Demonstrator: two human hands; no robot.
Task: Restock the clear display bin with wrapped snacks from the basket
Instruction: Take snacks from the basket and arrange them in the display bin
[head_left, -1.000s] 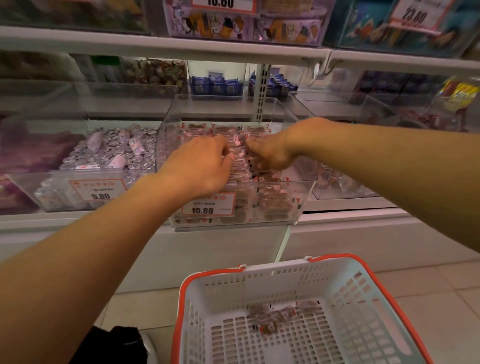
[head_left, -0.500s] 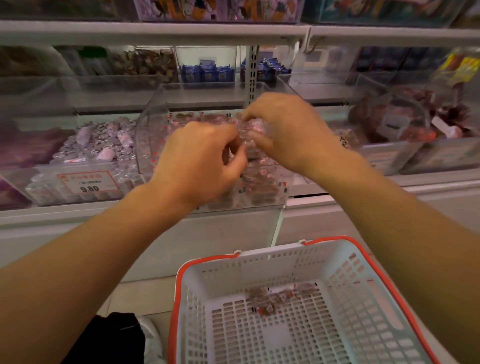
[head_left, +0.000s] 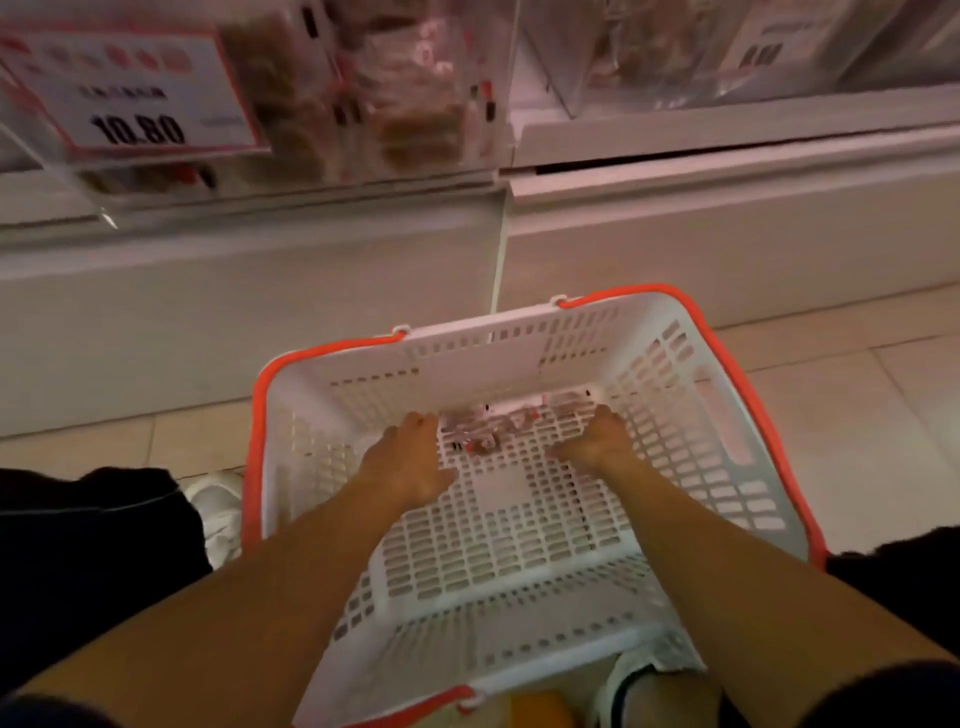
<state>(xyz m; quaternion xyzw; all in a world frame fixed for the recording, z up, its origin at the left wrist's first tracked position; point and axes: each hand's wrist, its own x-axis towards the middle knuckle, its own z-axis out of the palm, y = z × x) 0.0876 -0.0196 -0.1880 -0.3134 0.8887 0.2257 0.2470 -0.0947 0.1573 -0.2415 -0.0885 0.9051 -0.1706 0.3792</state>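
Observation:
The white basket with an orange rim (head_left: 727, 358) stands on the floor below me. A small pile of clear-wrapped snacks (head_left: 493, 431) lies at the far end of its floor. Both my hands are down inside the basket, one on each side of the pile. My left hand (head_left: 410, 460) lies flat with its fingertips at the pile's left edge. My right hand (head_left: 597, 441) stands edge-on at the pile's right side, holding nothing. The clear display bin (head_left: 363, 104), packed with the same snacks, sits on the shelf at upper left behind a 10.80 price label (head_left: 130, 98).
The white shelf base (head_left: 260, 312) rises just beyond the basket. Another clear bin (head_left: 675, 57) sits at upper right. Tiled floor (head_left: 857, 395) lies right of the basket. My dark-clothed knees and white shoes (head_left: 218, 514) flank the basket's near end.
Both hands left the display bin and dropped into the basket, now flanking the snack pile. The view tilted down, so the bin is at the top edge.

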